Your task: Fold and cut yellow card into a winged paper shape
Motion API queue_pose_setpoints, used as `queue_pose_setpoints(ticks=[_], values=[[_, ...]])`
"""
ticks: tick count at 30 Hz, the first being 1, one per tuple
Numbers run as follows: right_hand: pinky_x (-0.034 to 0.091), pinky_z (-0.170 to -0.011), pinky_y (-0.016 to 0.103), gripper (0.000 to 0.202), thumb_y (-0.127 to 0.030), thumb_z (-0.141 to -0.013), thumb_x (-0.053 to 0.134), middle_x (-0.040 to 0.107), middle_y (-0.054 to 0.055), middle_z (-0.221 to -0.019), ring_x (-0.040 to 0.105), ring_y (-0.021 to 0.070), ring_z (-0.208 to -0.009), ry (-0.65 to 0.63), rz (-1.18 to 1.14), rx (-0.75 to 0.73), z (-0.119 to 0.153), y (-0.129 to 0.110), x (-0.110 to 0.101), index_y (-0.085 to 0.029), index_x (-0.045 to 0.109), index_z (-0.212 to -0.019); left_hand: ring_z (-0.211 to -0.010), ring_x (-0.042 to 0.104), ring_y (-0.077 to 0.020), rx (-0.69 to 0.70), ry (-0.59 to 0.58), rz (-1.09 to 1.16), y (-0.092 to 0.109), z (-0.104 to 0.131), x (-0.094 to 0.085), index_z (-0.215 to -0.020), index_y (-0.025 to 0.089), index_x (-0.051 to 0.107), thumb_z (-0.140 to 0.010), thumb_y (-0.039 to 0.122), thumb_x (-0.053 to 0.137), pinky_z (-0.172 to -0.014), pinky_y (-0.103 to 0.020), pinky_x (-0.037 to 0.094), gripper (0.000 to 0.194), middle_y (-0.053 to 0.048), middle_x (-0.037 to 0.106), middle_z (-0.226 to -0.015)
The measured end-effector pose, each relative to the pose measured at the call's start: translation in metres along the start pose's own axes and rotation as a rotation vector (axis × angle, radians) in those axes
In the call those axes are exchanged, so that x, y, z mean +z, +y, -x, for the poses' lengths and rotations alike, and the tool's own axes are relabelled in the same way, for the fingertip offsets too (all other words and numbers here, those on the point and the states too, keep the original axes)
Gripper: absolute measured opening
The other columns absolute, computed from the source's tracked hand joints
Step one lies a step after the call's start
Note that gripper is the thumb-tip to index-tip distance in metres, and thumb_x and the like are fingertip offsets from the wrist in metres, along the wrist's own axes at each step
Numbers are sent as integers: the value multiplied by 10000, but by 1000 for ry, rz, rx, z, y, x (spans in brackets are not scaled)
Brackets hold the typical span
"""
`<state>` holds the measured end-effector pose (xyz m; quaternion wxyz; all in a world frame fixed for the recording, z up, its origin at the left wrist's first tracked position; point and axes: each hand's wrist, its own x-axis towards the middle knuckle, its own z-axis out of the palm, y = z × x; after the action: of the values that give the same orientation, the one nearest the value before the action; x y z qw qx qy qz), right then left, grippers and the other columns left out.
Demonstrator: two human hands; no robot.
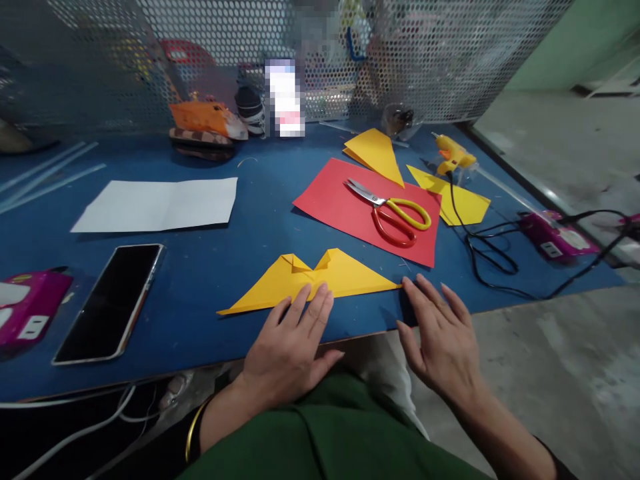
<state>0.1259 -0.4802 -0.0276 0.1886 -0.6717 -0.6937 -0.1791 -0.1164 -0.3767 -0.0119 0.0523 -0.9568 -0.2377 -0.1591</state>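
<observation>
A folded yellow paper [270, 287] lies near the front edge of the blue table, wide and pointed at both ends, with two small folded flaps at its upper middle. My left hand [293, 343] rests on its lower middle, fingers stretched out and pressing it flat. At the paper's right tip is my right hand [440, 327], fingers extended and spread, the index fingertip touching the point. Beyond them a red sheet [325, 200] carries scissors [387, 203] with one yellow and one red handle. The paper's lower edge is partly hidden under my left fingers.
A phone [113, 300] and a white sheet [165, 203] lie left. Yellow paper pieces [373, 153] and a yellow glue gun [455, 157] with a black cord [470, 247] sit right. Magenta boxes [555, 237] stand at the sides. Perforated metal [450, 60] backs the table.
</observation>
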Motion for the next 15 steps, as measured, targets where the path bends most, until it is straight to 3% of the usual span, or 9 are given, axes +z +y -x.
queue_pose_setpoints(ticks=[4,9,15], values=[[347,-1135,547,655,-334,-967,465,540,266,-1439,424,359,-1421,154,-21,49,-7,-29,0,7,352,-1514,-1374,479,-324,-12,7,-1,1,1,2,-1447,56,493,-978,503,497,-1039,-452,419,648,-133,455,-1536],[427,-1096,476,662,-310,-985,459,620,241,-1359,503,317,-1365,45,-211,-233,-17,-71,20,35,299,-1526,-1386,459,-348,1,-16,13,2,6,8,-1451,25,478,-963,416,466,-1102,-461,376,625,-149,432,-1551],[446,-1059,452,646,-232,-973,506,649,239,-1318,591,310,-1272,68,-185,-232,-15,-72,30,18,305,-1534,-1414,431,-342,-54,16,-35,1,18,5,-1405,3,519,-982,498,435,-1175,-480,306,657,-175,503,-1496]])
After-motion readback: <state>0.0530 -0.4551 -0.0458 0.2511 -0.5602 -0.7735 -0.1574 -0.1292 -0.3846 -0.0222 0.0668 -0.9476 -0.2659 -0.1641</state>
